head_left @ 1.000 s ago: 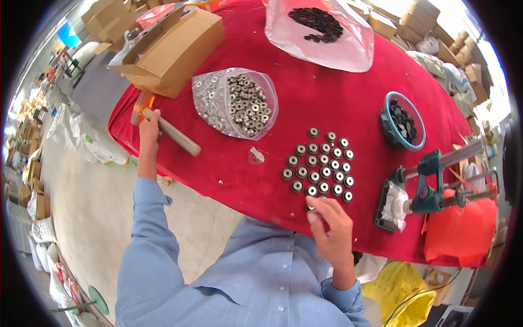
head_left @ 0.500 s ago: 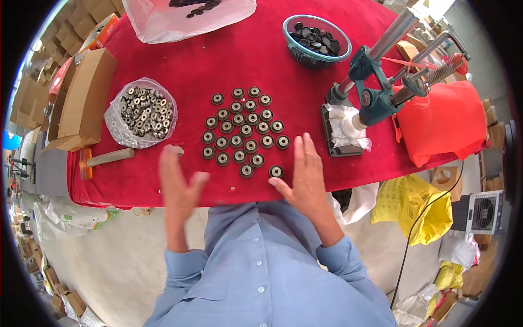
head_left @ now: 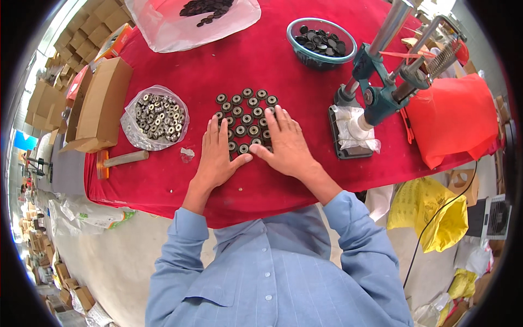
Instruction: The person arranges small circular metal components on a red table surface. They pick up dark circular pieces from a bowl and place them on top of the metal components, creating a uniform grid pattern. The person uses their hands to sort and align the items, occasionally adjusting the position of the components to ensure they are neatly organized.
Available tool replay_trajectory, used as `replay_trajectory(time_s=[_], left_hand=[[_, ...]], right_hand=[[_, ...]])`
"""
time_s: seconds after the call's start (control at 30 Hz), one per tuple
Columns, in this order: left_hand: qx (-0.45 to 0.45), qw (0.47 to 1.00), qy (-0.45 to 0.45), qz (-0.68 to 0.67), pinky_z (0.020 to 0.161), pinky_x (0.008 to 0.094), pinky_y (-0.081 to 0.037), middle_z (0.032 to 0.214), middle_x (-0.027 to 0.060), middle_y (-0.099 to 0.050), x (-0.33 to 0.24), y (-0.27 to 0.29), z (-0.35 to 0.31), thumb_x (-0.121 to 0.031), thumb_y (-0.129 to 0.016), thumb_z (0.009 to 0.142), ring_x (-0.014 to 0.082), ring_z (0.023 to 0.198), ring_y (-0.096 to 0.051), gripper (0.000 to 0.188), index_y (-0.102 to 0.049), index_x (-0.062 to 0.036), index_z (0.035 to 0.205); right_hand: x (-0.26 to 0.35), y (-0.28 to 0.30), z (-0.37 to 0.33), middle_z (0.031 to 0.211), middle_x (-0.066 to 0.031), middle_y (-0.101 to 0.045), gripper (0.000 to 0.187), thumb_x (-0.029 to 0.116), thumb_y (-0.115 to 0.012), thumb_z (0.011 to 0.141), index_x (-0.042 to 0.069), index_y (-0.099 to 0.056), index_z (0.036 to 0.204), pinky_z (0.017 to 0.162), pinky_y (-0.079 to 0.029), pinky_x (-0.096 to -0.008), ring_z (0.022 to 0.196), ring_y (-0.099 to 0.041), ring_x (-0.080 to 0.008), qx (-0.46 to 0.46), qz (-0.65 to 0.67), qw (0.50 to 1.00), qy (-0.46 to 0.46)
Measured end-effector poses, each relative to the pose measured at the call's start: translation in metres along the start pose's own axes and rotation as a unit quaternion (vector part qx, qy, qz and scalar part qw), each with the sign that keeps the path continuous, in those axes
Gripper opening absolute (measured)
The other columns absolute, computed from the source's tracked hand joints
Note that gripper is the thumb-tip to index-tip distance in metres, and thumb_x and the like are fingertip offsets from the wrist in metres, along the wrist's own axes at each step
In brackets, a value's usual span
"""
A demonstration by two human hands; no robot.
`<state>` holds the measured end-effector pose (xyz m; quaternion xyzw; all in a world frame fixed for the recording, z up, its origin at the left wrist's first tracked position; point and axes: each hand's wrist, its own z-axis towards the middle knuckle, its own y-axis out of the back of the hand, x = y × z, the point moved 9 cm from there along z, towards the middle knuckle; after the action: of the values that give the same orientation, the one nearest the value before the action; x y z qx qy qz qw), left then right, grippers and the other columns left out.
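Note:
On the red tablecloth (head_left: pixel 294 185) lies a tight group of small black wheels (head_left: pixel 238 111) with metal bearings in their centres. My left hand (head_left: pixel 216 158) rests flat along the group's near left side, fingers stretched out. My right hand (head_left: pixel 287 144) lies over its near right side, fingers spread, covering some wheels. The two thumbs almost meet at the near edge. Neither hand grips anything. Left of the group, loose metal bearings (head_left: pixel 160 117) fill a clear plastic bag (head_left: pixel 129 128). A small scrap of clear plastic (head_left: pixel 187 153) sits beside my left hand.
A green hand press (head_left: pixel 377 90) stands to the right, beside a red cloth (head_left: pixel 457 120). Behind are a bowl (head_left: pixel 305 56) of black caps and a white bag (head_left: pixel 163 27) with black pieces. A hammer (head_left: pixel 126 158) and cardboard box (head_left: pixel 103 106) lie left.
Both hands have moved forward and inward onto the wheels. The wheels, looser before, are now closer together, and the stray one at the near right no longer shows apart.

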<state>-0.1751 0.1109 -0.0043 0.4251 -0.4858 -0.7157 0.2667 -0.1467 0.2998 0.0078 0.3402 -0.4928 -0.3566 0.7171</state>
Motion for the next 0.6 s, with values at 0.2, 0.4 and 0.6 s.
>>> replay_trajectory(time_s=[0.2,0.4,0.6], left_hand=[[-0.035,0.997,0.012,-0.074,0.135,0.0506,-0.02,0.179,0.0298,-0.023,0.036,0.029,0.045,-0.043,-0.066,0.107,0.0433,0.167,-0.021,0.086,-0.03,0.0048,0.17],[0.02,0.997,-0.075,-0.022,0.135,0.0483,-0.023,0.177,0.0255,-0.031,0.023,-0.004,0.088,-0.034,-0.063,0.108,0.0398,0.165,-0.029,0.076,-0.036,0.0018,0.169],[0.007,0.99,-0.062,-0.129,0.133,0.0509,-0.027,0.175,0.0224,-0.036,0.027,0.011,0.088,-0.025,-0.062,0.108,0.0419,0.163,-0.033,0.069,-0.038,0.0012,0.168]], right_hand=[[-0.057,0.013,0.069,0.166,-0.0359,-0.043,0.075,0.038,-0.062,0.108,-0.008,-0.04,0.163,0.129,-0.035,-0.0536,0.157,-0.041,-0.0464,-0.045,0.121,0.992,0.011],[-0.027,-0.018,0.094,0.153,-0.0273,-0.058,0.055,0.01,-0.064,0.1,-0.006,-0.053,0.151,0.124,-0.043,-0.0522,0.144,-0.055,-0.0444,-0.04,0.111,0.981,0.156],[-0.031,-0.008,0.093,0.151,-0.0247,-0.06,0.054,-0.002,-0.06,0.097,-0.004,-0.055,0.151,0.121,-0.049,-0.0493,0.143,-0.056,-0.042,-0.057,0.223,0.97,0.074]])
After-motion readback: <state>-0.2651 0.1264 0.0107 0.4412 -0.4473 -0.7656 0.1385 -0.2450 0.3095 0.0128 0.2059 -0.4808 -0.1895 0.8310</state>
